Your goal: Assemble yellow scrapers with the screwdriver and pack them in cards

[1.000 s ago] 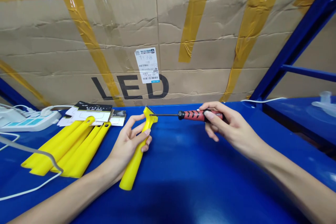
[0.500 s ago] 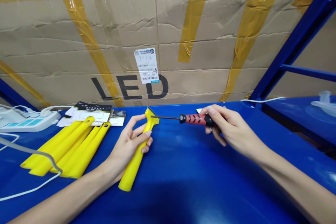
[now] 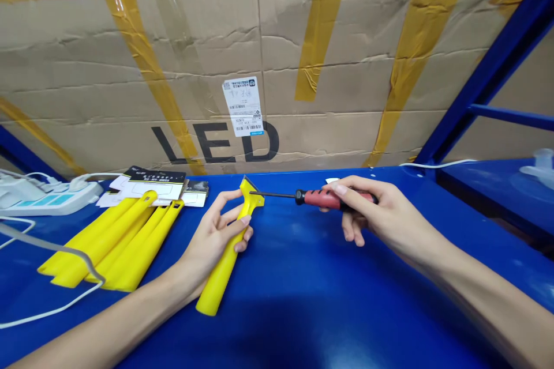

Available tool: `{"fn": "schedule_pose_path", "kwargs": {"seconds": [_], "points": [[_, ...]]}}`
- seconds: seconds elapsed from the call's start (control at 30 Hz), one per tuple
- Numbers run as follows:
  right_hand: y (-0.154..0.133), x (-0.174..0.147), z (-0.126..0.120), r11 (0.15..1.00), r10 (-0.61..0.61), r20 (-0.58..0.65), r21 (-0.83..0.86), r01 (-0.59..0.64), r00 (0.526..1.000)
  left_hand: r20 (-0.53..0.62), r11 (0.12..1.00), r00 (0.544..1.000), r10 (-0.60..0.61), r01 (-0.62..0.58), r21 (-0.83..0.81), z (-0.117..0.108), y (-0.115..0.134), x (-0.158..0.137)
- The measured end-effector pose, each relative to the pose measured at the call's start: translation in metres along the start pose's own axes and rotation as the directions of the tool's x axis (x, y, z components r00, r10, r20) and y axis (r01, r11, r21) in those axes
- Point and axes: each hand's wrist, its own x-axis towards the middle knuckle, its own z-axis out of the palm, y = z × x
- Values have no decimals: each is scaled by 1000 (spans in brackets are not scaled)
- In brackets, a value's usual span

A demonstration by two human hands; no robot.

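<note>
My left hand (image 3: 220,230) is closed around the upper handle of a yellow scraper (image 3: 219,282), which tilts with its wide head up and a dark blade edge at the top. In my right hand (image 3: 376,207) lies a screwdriver (image 3: 324,198) with a red and black handle, gripped between thumb and fingers while the lower fingers hang loose. Its thin dark shaft runs left, and the tip meets the scraper's head. Whether the tip sits in a screw is too small to tell.
Several yellow handles (image 3: 116,242) lie at the left beside printed cards (image 3: 151,184). Behind them is a white power strip (image 3: 52,199) with cables (image 3: 56,311). A taped cardboard box (image 3: 346,132) stands behind the blue surface (image 3: 303,300). A blue frame post (image 3: 489,69) rises at right.
My right hand has shifted its fingers forward along the screwdriver, whose handle has turned. The scraper and my left hand stay nearly where they were.
</note>
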Motion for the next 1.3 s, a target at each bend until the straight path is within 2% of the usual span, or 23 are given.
{"fn": "schedule_pose_path", "kwargs": {"seconds": [0.07,0.13,0.17,0.23,0.3,0.33,0.4,0.47,0.53,0.63,0.73,0.8,0.9,0.97,1.03,1.07,1.1,1.17,1.2,1.3], "points": [[1,0,-4,993,-28,41,-115,33,999,-10,1000,1000,-5,5,11,0,-1,1],[4,-1,-9,940,-145,54,-304,155,988,2,999,1000,9,-9,33,1,-2,1],[6,-1,-11,882,-234,61,-408,238,970,17,999,1000,22,-23,46,1,-2,1],[9,-2,-15,727,-410,107,-561,395,906,44,995,997,61,-64,71,1,-3,1],[11,-3,-15,636,-490,155,-610,473,858,56,990,994,94,-99,98,0,-3,1],[11,-3,-14,644,-481,163,-601,473,861,59,987,993,107,-113,111,0,-3,1],[9,-3,-11,740,-389,146,-538,403,910,67,983,990,123,-130,130,-2,-3,1],[6,-3,-7,862,-241,110,-432,265,964,76,980,988,133,-142,137,-4,-3,2],[5,-2,-3,950,-75,93,-297,100,993,77,979,987,140,-150,142,-6,-3,2],[4,-1,3,986,164,137,-43,-160,977,84,980,986,144,-154,127,-6,0,4],[3,-1,9,913,332,244,161,-375,911,68,985,987,148,-153,85,-5,7,6],[3,-1,12,889,342,263,221,-401,902,10,989,991,137,-137,60,-4,11,8],[4,0,13,919,276,197,234,-318,941,-119,996,990,81,-75,51,-6,15,12],[8,1,12,961,230,120,126,-244,966,-162,997,986,43,-34,63,-8,15,15],[15,1,13,984,129,21,-126,-125,991,-150,996,988,26,-13,87,-11,12,16],[18,0,15,955,44,-17,-293,-47,999,-130,995,991,27,-13,102,-12,11,16],[21,-2,18,886,-53,-35,-463,31,998,-103,993,994,31,-19,119,-12,9,16],[27,-6,27,702,-202,-10,-699,137,979,-47,986,998,50,-41,163,-12,7,15],[29,-8,32,614,-234,7,-774,153,972,-23,981,998,60,-55,184,-12,6,15],[31,-15,46,412,-205,87,-896,167,975,21,969,997,81,-84,231,-10,6,15]]}}
